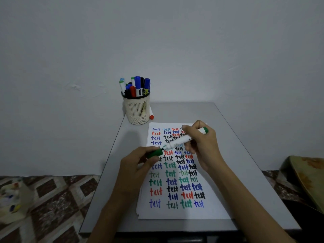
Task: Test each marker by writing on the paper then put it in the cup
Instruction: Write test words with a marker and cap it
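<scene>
My right hand (204, 146) grips a white marker with green ends (182, 140), tip pointing left and down above the paper (215, 207). My left hand (140, 162) pinches the green cap (155, 153) just left of the bare tip; cap and tip are slightly apart. The paper is covered with rows of the word "test" in blue, red, black and green. A cream slotted cup (137, 109) stands at the table's far left corner, holding several markers.
A red-tipped marker (151, 114) lies on the grey table (245, 155) behind the cup's right side. The wall rises close behind. Patterned floor lies to the left, with a pale bag (12, 200) on it. A cushioned seat (308, 181) is at right.
</scene>
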The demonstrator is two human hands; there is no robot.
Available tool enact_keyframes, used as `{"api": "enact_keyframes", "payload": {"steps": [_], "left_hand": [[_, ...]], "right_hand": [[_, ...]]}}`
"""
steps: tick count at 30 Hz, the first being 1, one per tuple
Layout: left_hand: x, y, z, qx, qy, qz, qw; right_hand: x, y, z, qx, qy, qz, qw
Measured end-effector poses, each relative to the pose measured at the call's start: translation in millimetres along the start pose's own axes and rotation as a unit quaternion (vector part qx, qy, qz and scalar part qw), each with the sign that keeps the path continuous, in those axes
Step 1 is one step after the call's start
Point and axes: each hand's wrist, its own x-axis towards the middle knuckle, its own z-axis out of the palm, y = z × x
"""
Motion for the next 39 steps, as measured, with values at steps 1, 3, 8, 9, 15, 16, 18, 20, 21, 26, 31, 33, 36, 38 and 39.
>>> {"api": "enact_keyframes", "payload": {"steps": [1,3,8,9,15,16,18,20,21,26,31,33,36,38,39], "left_hand": [[0,0,0,-0.002,0.002,0.0,1.0],[0,-1,-1,-0.002,0.011,0.006,1.0],[1,0,-2,-0.005,0.019,0.019,1.0],[1,0,-3,-0.004,0.023,0.023,0.999],[1,2,-4,0.011,0.04,0.046,0.998],[0,2,-4,0.015,0.041,0.05,0.998],[0,3,-4,0.021,0.043,0.065,0.997],[1,4,-4,0.023,0.041,0.084,0.995],[1,4,-4,0.026,0.039,0.093,0.995],[4,4,-4,0.07,0.007,0.15,0.986],[4,1,-2,0.067,-0.028,0.18,0.981],[4,-1,-2,0.068,-0.03,0.185,0.98],[5,-3,0,0.087,-0.02,0.147,0.985],[6,-9,2,0.17,-0.006,0.118,0.978],[7,-14,3,0.218,-0.002,0.098,0.971]], "right_hand": [[-1,1,0,-0.007,-0.009,0.002,1.0],[-3,1,2,-0.01,-0.039,0.016,0.999],[-5,-1,3,-0.007,-0.114,0.065,0.991],[-4,-1,2,-0.016,-0.119,0.061,0.991],[1,3,-2,-0.237,-0.15,-0.043,0.959],[2,6,-2,-0.303,-0.153,-0.079,0.937],[2,14,-2,-0.43,-0.162,-0.147,0.876],[-3,17,1,-0.498,-0.172,-0.183,0.83],[-6,18,4,-0.513,-0.181,-0.188,0.817],[-8,23,9,-0.591,-0.165,-0.195,0.765],[-16,27,20,-0.587,-0.18,-0.267,0.743],[-18,31,25,-0.556,-0.183,-0.287,0.758],[-16,28,24,-0.542,-0.153,-0.305,0.768],[-14,22,20,-0.525,-0.127,-0.287,0.791],[-13,19,18,-0.513,-0.113,-0.275,0.805]]}}
